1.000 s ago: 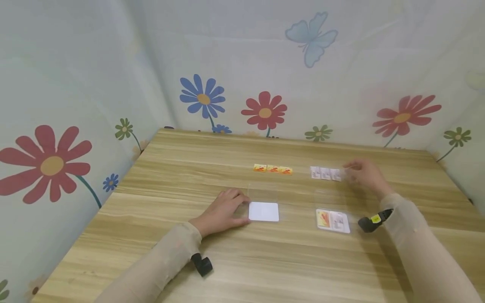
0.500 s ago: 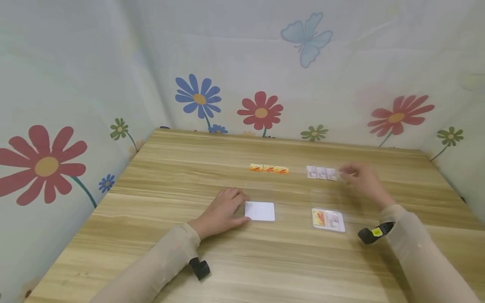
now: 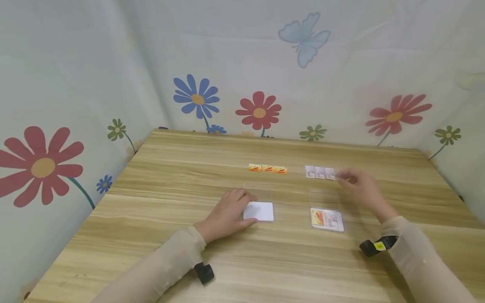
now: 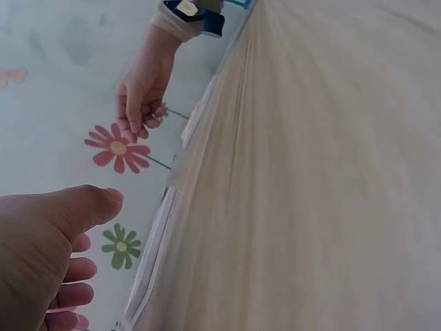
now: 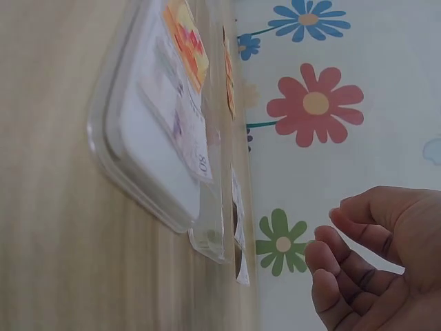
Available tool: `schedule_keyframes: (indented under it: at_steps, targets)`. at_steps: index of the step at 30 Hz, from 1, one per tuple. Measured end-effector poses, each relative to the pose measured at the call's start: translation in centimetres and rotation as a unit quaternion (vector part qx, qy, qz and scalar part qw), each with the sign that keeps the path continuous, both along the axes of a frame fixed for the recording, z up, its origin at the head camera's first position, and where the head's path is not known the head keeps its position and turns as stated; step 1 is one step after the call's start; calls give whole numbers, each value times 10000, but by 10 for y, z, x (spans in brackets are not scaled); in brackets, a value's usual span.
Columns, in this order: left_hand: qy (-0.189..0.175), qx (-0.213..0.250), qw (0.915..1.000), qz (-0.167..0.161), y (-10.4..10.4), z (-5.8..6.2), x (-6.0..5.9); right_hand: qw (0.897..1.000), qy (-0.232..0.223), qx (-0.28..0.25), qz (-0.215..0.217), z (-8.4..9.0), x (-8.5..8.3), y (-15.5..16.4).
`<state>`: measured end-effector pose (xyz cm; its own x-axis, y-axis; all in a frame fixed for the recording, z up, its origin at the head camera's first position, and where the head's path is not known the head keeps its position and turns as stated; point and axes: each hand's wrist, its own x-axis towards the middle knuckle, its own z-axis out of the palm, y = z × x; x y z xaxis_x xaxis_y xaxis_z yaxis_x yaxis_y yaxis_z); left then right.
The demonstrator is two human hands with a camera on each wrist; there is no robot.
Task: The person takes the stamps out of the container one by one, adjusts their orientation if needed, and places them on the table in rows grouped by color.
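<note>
My left hand [image 3: 238, 207] lies flat on the wooden table [image 3: 182, 168], fingers relaxed over the left edge of a clear case holding a plain white card [image 3: 260, 211]. My right hand [image 3: 346, 180] hovers just right of a row of three small white cards [image 3: 319, 172], fingers loosely curled and apart, with nothing seen between them. The right wrist view shows that hand [image 5: 334, 234] empty beside a second clear case [image 5: 148, 148]. That second case [image 3: 327, 219] holds an orange card and a white card. A row of three orange cards [image 3: 267, 168] lies farther left.
Flower-printed cloth walls [image 3: 261, 109] enclose the table on three sides. Faint transparent lids lie behind both cases. Black wrist cameras [image 3: 375, 246] sit on both sleeves. Bare wood stretches along the left side and the near edge.
My right hand has drawn back slightly from the row of white cards toward me. My left hand has slid a little right onto the white card's edge.
</note>
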<state>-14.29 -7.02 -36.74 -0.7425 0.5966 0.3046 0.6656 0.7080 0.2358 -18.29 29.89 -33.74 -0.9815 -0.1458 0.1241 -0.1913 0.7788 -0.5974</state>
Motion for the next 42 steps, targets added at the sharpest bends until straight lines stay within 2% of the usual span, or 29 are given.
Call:
schedule_keyframes:
  at_steps: [4,11,18,22,30,36,42]
  targets:
    - [65,87,9999,-111,7,1,2,9997,189,-41,118,0,6,-4]
    - [17,181,9993,-316,20,7,4,9998,167,-45,111,-2,14,-7]
    - [151,267,9982,-513,36,5,2,9992,332,18,219,-3,24,-9]
    - [187,134,9977,-631,46,5,-1,9985,437,89,309,-4,29,-12]
    - [104,-51,9974,-711,62,3,-5,9958,691,199,566,-7,38,-21]
    - [70,-119,9970,-755,73,0,-6,9964,490,229,653,-9,44,-27]
    - [-6,-199,9974,-696,86,0,-6,9959,508,353,659,-14,46,-31]
